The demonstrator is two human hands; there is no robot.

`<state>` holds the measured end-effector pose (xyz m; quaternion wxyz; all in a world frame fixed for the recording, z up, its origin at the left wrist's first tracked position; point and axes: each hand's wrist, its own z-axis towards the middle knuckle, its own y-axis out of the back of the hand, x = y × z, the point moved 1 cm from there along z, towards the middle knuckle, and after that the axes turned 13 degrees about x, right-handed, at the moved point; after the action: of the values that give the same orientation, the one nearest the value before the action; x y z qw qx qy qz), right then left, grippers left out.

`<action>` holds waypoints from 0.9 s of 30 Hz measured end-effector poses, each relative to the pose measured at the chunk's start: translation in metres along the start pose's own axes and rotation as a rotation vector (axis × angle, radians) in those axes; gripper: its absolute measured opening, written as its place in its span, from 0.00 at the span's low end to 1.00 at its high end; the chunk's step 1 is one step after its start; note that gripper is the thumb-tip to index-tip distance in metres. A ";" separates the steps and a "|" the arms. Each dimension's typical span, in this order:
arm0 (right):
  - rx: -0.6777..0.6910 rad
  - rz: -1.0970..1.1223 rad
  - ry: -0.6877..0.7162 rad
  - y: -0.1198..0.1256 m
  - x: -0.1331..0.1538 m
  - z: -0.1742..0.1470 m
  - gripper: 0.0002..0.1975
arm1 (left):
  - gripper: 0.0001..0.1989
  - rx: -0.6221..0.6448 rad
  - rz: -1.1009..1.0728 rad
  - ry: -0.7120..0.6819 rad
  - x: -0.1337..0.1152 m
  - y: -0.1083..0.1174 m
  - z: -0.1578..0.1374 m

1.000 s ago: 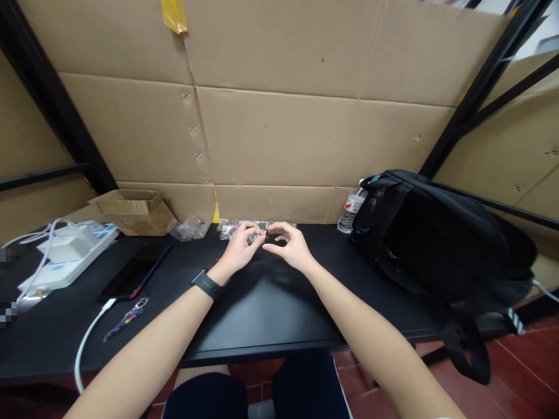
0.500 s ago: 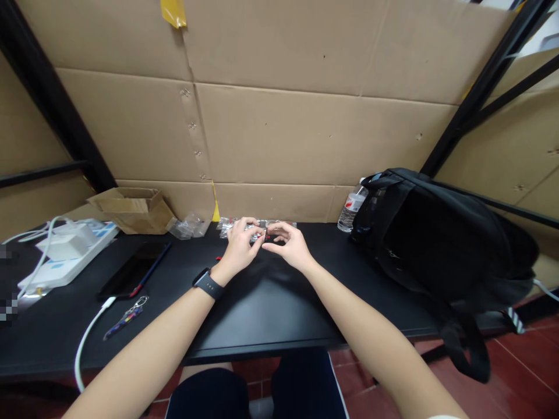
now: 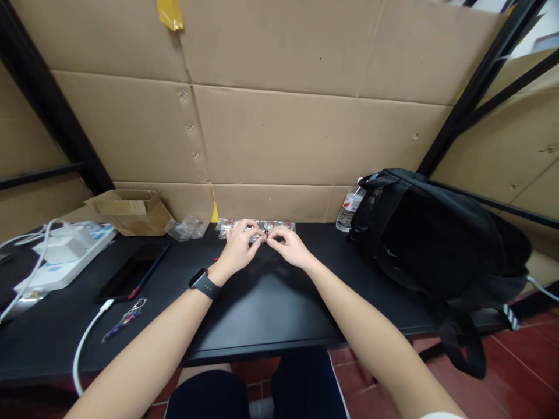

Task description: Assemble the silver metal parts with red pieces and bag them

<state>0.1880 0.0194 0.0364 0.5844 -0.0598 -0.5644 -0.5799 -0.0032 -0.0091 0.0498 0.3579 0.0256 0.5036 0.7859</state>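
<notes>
Over the far middle of the black table point(image 3: 271, 314), my left hand point(image 3: 239, 244) has its thumb and index finger pinched on a tiny piece too small to name. My right hand point(image 3: 288, 245) is closed too, its thumb and fingertips meeting at the same piece, right against the left fingertips. Behind both hands lie several small clear plastic packets point(image 3: 286, 226) with shiny and reddish contents. A small red bit point(image 3: 217, 258) shows on the table beside my left hand, partly hidden by it.
Left are a white power strip point(image 3: 74, 265), a phone point(image 3: 133, 270) on a white cable, a keychain point(image 3: 126, 320), an open cardboard box point(image 3: 131, 209) and crumpled clear plastic point(image 3: 188, 228). A water bottle point(image 3: 348, 209) and black backpack point(image 3: 437, 250) stand right. Cardboard panels point(image 3: 279, 134) wall the back.
My right hand's fingers, spread a little apart before, have closed and moved in to the left fingertips. My left hand keeps its pinch. The view has shifted slightly.
</notes>
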 end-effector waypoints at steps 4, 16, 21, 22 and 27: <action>0.024 -0.089 -0.017 0.000 -0.002 0.000 0.06 | 0.15 0.073 -0.052 -0.007 0.005 -0.002 -0.001; 0.054 -0.328 -0.075 0.006 -0.021 0.001 0.04 | 0.17 0.345 -0.054 -0.037 0.053 0.000 0.001; 0.148 -0.406 -0.105 0.021 -0.027 -0.004 0.06 | 0.11 0.591 0.045 0.064 0.092 0.020 -0.008; 0.184 -0.407 -0.114 0.026 -0.028 -0.006 0.10 | 0.11 0.629 0.032 0.065 0.097 0.021 -0.009; 0.410 -0.429 -0.323 0.059 -0.032 -0.018 0.35 | 0.10 0.615 0.097 0.121 0.101 0.010 -0.009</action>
<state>0.2526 0.0445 0.0407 0.3518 0.0880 -0.7546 -0.5469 -0.0875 0.0411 0.0215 0.2651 0.1099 0.7361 0.6130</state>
